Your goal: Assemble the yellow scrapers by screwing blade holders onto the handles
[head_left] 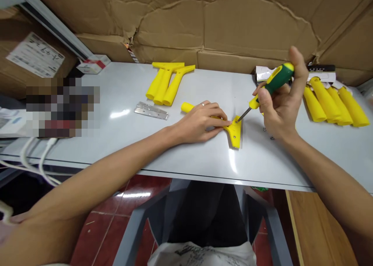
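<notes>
A yellow scraper (235,132) lies flat on the white table, its wide head to the right with a thin blade along the edge. My left hand (202,121) is closed over its handle and presses it down, fingertips near the head. In my right hand (281,106) is a green and yellow screwdriver (279,79), held at a slant with the index finger up by its butt end. The screwdriver's tip meets the upper part of the scraper head. A small screw (234,137) shows lower on the head. Loose screws (272,138) lie beside my right wrist.
Several yellow scraper handles (167,81) lie at the back, and several more (328,102) at the right by a black and white box (323,72). Flat metal blades (151,110) rest left of my left hand. Cardboard (175,28) lines the back edge; white cables (43,157) hang at left.
</notes>
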{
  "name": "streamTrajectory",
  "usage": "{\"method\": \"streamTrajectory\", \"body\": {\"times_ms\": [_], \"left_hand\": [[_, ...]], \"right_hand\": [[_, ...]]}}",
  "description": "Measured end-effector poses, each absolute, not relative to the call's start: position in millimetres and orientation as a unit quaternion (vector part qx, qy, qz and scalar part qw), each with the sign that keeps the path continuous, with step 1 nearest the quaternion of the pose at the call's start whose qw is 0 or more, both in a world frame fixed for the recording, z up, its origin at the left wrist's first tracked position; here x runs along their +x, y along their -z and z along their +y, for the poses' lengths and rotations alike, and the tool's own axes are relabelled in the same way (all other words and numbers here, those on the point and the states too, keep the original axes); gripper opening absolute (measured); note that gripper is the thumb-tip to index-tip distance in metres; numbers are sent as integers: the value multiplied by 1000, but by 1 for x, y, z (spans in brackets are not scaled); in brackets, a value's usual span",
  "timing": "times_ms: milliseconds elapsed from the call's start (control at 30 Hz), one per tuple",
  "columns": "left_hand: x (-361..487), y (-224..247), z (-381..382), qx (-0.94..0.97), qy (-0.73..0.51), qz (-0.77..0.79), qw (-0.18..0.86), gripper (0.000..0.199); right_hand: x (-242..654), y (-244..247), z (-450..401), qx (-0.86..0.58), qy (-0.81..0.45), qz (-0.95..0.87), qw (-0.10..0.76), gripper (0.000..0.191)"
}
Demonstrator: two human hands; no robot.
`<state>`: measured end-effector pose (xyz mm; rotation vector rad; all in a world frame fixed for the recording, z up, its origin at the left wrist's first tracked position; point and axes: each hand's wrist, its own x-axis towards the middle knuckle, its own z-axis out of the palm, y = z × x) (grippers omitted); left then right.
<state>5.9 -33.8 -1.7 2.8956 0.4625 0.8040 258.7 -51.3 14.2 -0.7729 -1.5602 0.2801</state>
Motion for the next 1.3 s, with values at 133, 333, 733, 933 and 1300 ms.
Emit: {"method": "streamTrajectory", "body": {"times_ms": [133,333,733,933,1300], "left_hand": [[6,3,-34,949,-275,144,53,26],[5,2,-34,953,-259,148,48,26],[6,1,-35,954,-269,133,17,24],[7,0,-36,956,-266,126,3,25],[7,1,-38,957,-259,129,-24,24]], "right_hand": [[260,-9,-47,-346,-121,-689,626,69],[263,4,-34,-327,-87,-690,640,74],[271,-22,-52,-316,-193,-739,563,70],[274,-36,-55,-278,-301,-729,548,57],[274,-39,-55,-315,-246,-714,575,65]]}}
